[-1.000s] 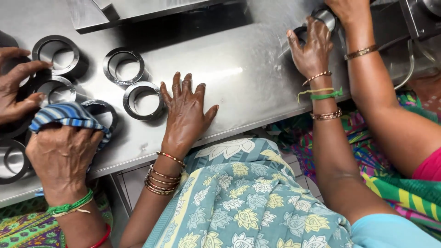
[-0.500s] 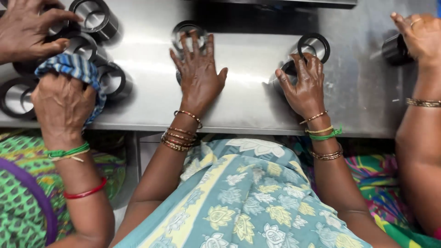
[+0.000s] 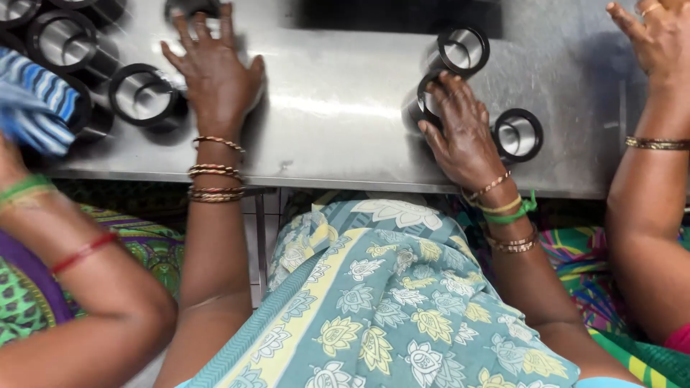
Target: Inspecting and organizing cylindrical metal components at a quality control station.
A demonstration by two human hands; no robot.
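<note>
My left hand [image 3: 215,75] lies flat on the steel table [image 3: 338,115], fingers spread, holding nothing. A dark ring [image 3: 188,8] peeks out past its fingertips. My right hand [image 3: 463,133] rests near the table's front edge, its fingers curled over a black-rimmed metal ring [image 3: 422,104]. Two more such rings sit close by: one [image 3: 463,49] just beyond the hand, another [image 3: 517,134] to its right. Bangles circle both of my wrists.
Several more rings [image 3: 144,97] crowd the table's left end. There a co-worker's hand holds a blue striped cloth [image 3: 36,108]. Another co-worker's hand [image 3: 658,39] and forearm reach in at the right. My flowered garment fills the foreground.
My right hand has come back from the far right toward the front edge with a ring. My left hand has stayed flat on the table. The view has shifted right.
</note>
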